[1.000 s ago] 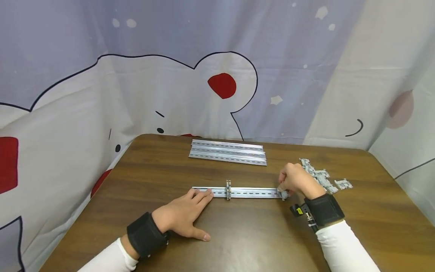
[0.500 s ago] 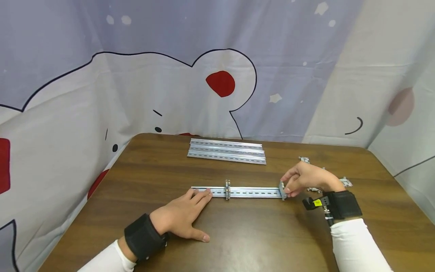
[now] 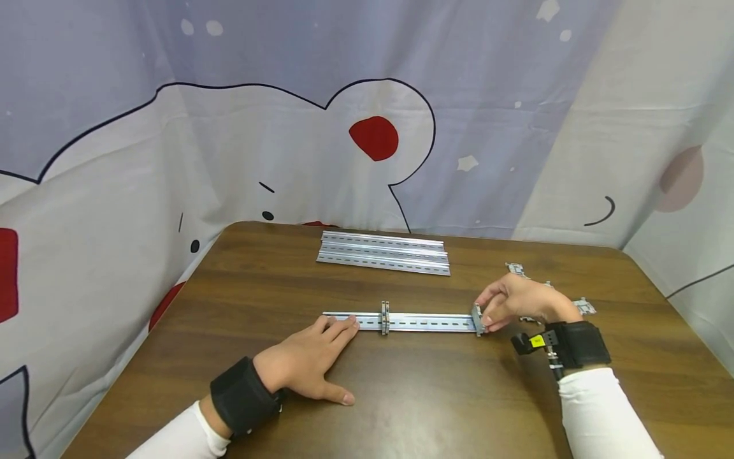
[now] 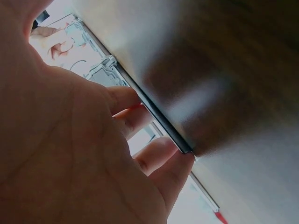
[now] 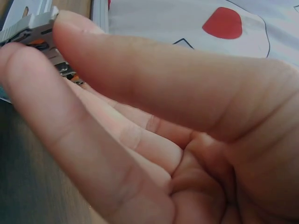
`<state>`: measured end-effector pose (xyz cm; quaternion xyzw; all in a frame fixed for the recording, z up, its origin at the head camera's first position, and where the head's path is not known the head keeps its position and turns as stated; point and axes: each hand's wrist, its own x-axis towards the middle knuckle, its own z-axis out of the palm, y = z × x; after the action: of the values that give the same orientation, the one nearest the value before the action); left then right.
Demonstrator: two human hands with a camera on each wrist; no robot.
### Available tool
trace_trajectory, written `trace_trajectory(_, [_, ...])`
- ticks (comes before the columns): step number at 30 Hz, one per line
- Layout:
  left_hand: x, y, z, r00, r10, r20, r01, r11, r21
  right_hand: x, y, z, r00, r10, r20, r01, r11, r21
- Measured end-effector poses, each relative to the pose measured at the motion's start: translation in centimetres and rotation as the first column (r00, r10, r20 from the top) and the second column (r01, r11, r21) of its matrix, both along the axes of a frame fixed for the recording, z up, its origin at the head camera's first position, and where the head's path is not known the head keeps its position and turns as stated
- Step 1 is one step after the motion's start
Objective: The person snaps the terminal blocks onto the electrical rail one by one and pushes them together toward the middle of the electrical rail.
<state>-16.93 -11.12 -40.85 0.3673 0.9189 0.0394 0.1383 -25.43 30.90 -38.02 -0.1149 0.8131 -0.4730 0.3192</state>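
Note:
A slotted metal DIN rail (image 3: 432,323) lies across the middle of the table. The fingertips of my left hand (image 3: 306,360) rest on its left end, fingers extended and thumb spread on the tabletop. At the rail's right end, my right hand (image 3: 518,303) pinches a grey terminal block (image 3: 477,320) between thumb and fingers. That terminal block (image 5: 32,25) stands upright across the rail, partly covered by the fingertips in the right wrist view. Two thin clip-on pieces (image 3: 385,317) sit side by side on the rail, just right of my left hand.
Several more DIN rails (image 3: 383,253) lie together at the back of the table. Loose grey terminal blocks (image 3: 585,306) are scattered at the right, partly hidden behind my right hand. A printed curtain (image 3: 287,146) hangs behind the table's far edge.
My right hand has shifted right and turned, and the terminal block at the rail's end now stands upright rather than tilted. The left hand has stayed on the rail.

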Motion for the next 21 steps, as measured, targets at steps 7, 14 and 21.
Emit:
trace_trajectory(7, [0.0, -0.1, -0.2, 1.0, -0.002, -0.014, 0.002, 1.0, 0.006, -0.1, -1.0, -0.6, 1.0, -0.001, -0.008, 0.001, 1.0, -0.025])
trace_trajectory(14, [0.0, -0.1, -0.3, 1.0, -0.003, -0.018, 0.003, 1.0, 0.008, 0.0, -2.9, -0.8, 1.0, 0.001, -0.019, -0.002, 0.999, -0.045])
trace_trajectory(21, [0.0, 0.0, -0.1, 1.0, -0.006, -0.024, 0.007, 1.0, 0.004, 0.1, -4.5, -0.9, 1.0, -0.001, -0.027, 0.0, 0.998, -0.056])
